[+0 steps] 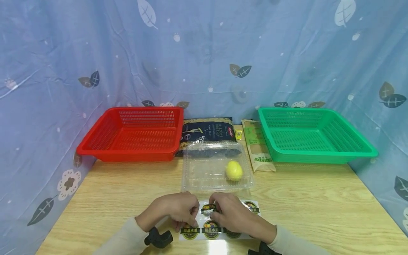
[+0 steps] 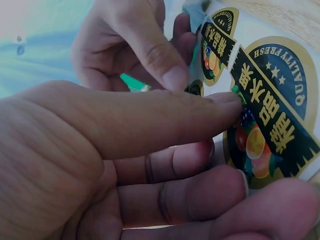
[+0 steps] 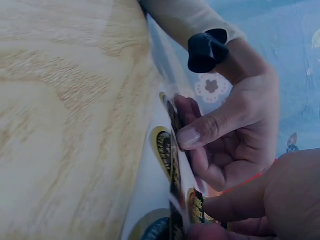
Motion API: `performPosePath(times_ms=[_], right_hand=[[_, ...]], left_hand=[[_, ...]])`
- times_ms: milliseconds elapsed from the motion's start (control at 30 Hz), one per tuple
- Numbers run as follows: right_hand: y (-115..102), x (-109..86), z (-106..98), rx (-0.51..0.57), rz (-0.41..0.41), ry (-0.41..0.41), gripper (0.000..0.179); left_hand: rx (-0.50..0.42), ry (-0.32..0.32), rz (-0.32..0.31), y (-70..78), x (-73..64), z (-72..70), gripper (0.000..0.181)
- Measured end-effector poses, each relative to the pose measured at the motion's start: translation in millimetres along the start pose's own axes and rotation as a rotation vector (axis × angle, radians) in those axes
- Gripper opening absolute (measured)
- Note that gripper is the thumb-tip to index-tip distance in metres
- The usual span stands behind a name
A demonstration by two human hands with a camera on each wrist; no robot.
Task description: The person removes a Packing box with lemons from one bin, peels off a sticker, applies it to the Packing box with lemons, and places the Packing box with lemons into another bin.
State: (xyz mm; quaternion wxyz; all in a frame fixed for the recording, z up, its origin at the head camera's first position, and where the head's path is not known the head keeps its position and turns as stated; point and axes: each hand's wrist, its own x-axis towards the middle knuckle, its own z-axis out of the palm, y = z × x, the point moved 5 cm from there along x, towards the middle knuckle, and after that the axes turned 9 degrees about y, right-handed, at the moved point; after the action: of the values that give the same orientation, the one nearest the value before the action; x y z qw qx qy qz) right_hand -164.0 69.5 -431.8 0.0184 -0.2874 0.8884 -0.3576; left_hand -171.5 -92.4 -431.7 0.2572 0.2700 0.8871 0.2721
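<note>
A white sheet of round black-and-gold fruit stickers [image 1: 211, 230] lies on the table in front of the person. My left hand [image 1: 182, 209] pinches the sheet at its left side, the thumb [image 2: 220, 107] lying over a sticker with fruit printed on it. Beside it, my right hand [image 1: 232, 214] has thumb and index finger bent round a sticker [image 1: 208, 209] in the upper row, pinching the sheet there. In the right wrist view part of the sheet [image 3: 150, 192] stands raised between the hands. Beyond it is a clear plastic box [image 1: 204, 173] with a yellow lemon-like fruit [image 1: 234, 170].
A red basket [image 1: 134, 156] stands at the back left, a green basket [image 1: 318, 156] at the back right. Between them lie a dark pasta bag [image 1: 207, 131], a small yellow packet [image 1: 238, 134] and a green-and-tan packet [image 1: 257, 145]. A blue patterned curtain [image 1: 204, 53] hangs behind.
</note>
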Motion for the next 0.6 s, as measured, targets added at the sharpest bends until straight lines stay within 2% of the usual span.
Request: performPosePath(times_ms=[100,300,500,600], right_hand=[[-2.8,0.2,-2.7,-0.006,-0.03,0.005,0.008],[-7.9,3.0,-7.3,-0.03,-0.044,0.011,0.012],[-13.6,0.5,-15.3,0.008,-0.033,0.0,0.013],[-19.3,-0.4,-22.3,0.036,-0.043,-0.006,0.015]], left_hand=[[-0.003,0.005,0.001,0.0,0.2,-0.3,0.029],[-0.026,0.001,-0.003,-3.1,0.9,-2.0,0.029],[-0.083,-0.014,-0.031,-5.7,-1.1,1.3,0.028],[-0.082,-0.022,-0.026,-5.3,-1.9,1.4,0.027]])
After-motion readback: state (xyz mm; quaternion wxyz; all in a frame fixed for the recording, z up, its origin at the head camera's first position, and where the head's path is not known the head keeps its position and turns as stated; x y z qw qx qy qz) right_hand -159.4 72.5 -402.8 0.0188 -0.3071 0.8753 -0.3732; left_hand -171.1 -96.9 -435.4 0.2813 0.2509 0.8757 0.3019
